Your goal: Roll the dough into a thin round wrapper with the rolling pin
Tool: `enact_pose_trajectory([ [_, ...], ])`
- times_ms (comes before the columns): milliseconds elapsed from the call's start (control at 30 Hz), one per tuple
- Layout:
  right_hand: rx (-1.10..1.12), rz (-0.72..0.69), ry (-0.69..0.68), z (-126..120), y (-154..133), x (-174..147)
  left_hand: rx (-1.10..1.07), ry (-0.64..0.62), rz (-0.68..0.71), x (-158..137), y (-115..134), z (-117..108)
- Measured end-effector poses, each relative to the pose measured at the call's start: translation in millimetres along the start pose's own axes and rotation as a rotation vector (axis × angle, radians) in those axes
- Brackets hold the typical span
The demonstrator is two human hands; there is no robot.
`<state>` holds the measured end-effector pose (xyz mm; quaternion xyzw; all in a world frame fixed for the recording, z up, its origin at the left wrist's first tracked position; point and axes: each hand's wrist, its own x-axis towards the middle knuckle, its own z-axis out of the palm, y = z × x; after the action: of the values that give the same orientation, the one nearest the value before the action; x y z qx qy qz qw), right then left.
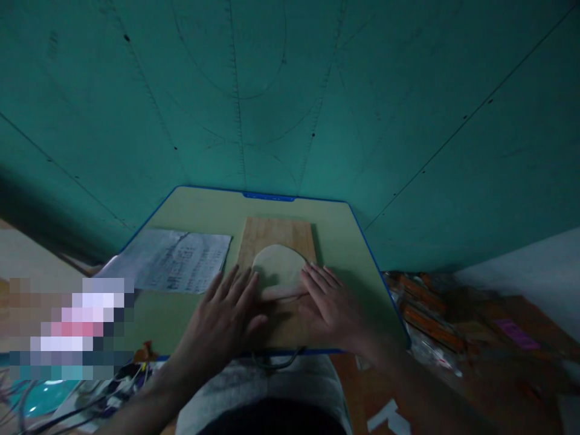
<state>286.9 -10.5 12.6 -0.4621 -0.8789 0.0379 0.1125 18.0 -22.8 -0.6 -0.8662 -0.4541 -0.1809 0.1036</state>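
A flat, rounded sheet of dough (278, 266) lies on a wooden cutting board (278, 228). Across its near part rests a pale rolling pin (283, 293), its ends covered by my hands. My left hand (229, 302) is over the left end, fingers stretched out and spread, thumb pointing inward. Over the right end is my right hand (328, 299), its fingers extended and slightly apart, reaching past the dough's edge. Both palms face down, and neither hand wraps round the pin. What lies directly beneath the palms is hidden.
The board sits on a small green table with blue edging (371, 260), against a green wall (272, 121). Printed paper (176, 260) lies left of the board. Orange-brown packages (432, 320) are at right; cables and clutter (113, 386) sit at lower left. A dark loop (276, 364) hangs at the front edge.
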Motion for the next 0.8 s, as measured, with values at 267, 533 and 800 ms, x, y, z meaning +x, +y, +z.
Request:
enact_pose_trajectory([
  [267,0.017,0.272,0.027,3.5,38.6,124.4,-0.010,-0.221,-0.338,113.5,-73.0,22.2],
  [533,0.000,0.235,0.036,7.3,-4.0,36.4,0.004,-0.093,-0.171,34.7,-36.8,15.0],
  [800,0.061,0.207,0.079,10.7,16.7,47.3,-0.014,-0.134,-0.169,72.6,-49.2,15.3],
])
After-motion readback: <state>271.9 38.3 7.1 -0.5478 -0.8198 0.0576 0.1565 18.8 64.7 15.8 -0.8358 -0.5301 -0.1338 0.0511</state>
